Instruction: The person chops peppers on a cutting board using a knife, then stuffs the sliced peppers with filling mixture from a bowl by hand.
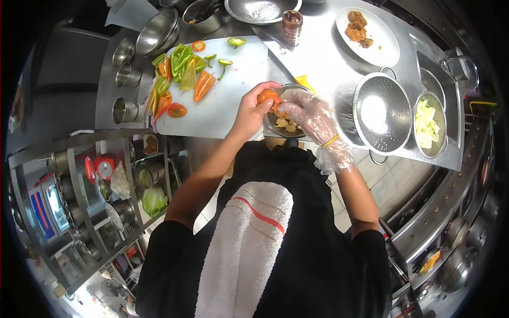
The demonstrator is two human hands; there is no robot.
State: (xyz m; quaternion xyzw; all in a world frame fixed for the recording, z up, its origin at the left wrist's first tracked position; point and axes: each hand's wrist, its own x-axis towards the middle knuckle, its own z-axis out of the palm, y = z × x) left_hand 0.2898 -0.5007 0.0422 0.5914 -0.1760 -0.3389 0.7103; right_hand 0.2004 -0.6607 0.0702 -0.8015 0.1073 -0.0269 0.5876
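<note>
My bare left hand [252, 112] grips an orange-red pepper [269, 97] above a metal bowl [281, 87]. My right hand [312, 114] wears a clear plastic glove with a yellow band at the wrist. Its curled fingers press on the pepper's right side; what the fingertips pinch there is partly hidden. Pale scraps [288, 125], probably pepper cores, lie in the bowl. To the left, a white cutting board [244, 74] carries several cut green and orange pepper pieces [204, 86]. A yellow handle [304, 82] shows behind the gloved hand.
A steel colander [383, 112] stands right of my gloved hand, beside a strainer bowl [430, 125] of pale chopped leaves. Farther back are a jar [292, 27] and a white plate [382, 40] with brown food. Steel bowls [157, 33] line the left edge.
</note>
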